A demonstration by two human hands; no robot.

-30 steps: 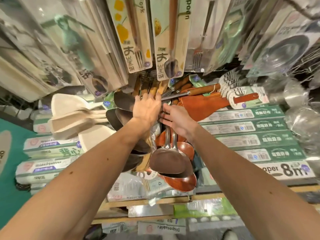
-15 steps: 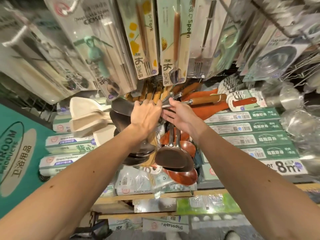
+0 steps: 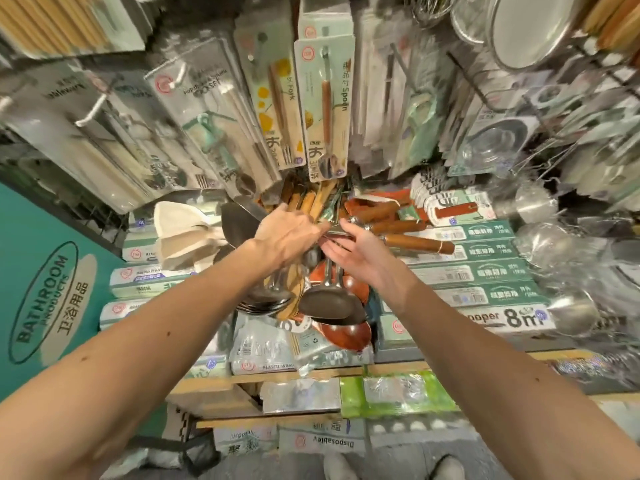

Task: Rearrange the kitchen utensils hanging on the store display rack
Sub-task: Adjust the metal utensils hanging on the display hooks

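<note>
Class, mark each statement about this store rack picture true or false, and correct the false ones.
1. Both the left hand and right hand reach the brown wooden-handled metal utensils. True.
2. The teal wall sign reads "Kitchen Products". False: it reads "Bathroom Products".
3. The pale green carded spoon pack hangs above the hands. True.
4. The pale wooden flat spatulas hang right of the hands. False: they hang to the left.

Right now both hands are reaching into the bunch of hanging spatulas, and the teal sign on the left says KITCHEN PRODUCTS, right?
Not quite. The left hand and right hand do reach into the hanging spatulas, but the head view shows the teal sign reads BATHROOM PRODUCTS, not kitchen.
</note>
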